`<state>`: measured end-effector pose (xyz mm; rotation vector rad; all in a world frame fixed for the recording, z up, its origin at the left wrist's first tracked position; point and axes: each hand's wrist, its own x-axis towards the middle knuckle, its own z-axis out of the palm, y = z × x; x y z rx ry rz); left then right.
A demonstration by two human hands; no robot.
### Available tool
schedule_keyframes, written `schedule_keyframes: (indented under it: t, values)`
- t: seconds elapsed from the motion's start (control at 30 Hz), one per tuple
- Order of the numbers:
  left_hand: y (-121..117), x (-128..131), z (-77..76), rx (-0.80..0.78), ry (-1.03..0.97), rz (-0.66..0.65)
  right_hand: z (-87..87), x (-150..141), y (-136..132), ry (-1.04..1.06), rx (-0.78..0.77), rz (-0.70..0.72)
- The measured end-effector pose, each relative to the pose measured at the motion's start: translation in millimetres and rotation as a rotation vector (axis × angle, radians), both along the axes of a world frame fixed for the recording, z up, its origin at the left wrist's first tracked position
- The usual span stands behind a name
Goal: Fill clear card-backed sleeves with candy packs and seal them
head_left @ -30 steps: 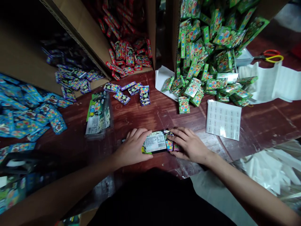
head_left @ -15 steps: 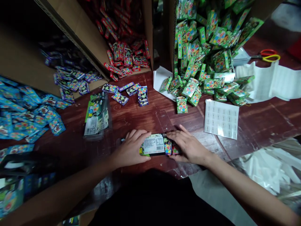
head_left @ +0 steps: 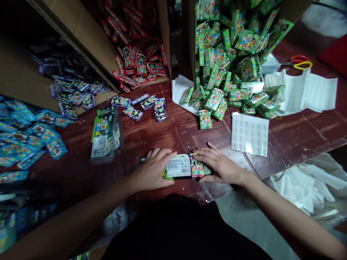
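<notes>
My left hand [head_left: 155, 169] grips a flat printed packet [head_left: 179, 166] with a white barcode label, thumb along the near edge and fingers along the far edge. At the packet's right end sits a small red box [head_left: 197, 168]. Against it is a green box [head_left: 207, 169], partly hidden under my right hand [head_left: 219, 166]. The right fingers and thumb close around these little boxes from the far and near sides. Beyond my left hand lies a stack of similar printed packets [head_left: 104, 135] in clear plastic.
Small purple boxes [head_left: 132, 112] lie farther back. Cartons hold red boxes [head_left: 141, 65], purple boxes [head_left: 73, 90] and green boxes [head_left: 217, 68]. Blue boxes [head_left: 32, 130] pile up left. A label sheet [head_left: 249, 134], scissors [head_left: 300, 63] and clear plastic packaging [head_left: 303, 184] are right.
The purple box at the packet's right end is out of sight. The red box now sits there, with a green box showing behind it under my right hand. The view has shifted slightly.
</notes>
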<state>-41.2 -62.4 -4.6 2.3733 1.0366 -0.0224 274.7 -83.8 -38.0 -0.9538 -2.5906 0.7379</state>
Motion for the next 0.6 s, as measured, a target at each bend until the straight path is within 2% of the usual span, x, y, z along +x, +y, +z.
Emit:
schedule_keyframes:
  t: [0.07, 0.17, 0.37, 0.47, 0.6]
  values:
    - [-1, 4, -1.1, 0.000, -0.008, -0.001, -4.5, -10, 3, 0.049, -0.006, 0.018]
    - [-3, 3, -2.1, 0.018, -0.005, 0.014, -1.7, -13, 5, 0.052, 0.015, 0.006]
    - [-8, -1, -4.1, 0.033, -0.012, 0.061, 12.2, 23, -3, -0.047, 0.021, -0.135]
    - [-7, 4, -4.6, 0.021, -0.028, 0.038, 9.2, 26, -2, -0.011, 0.007, -0.121]
    - [-7, 12, -4.0, 0.040, -0.025, 0.044, 2.6, 14, 2, 0.035, 0.013, -0.103]
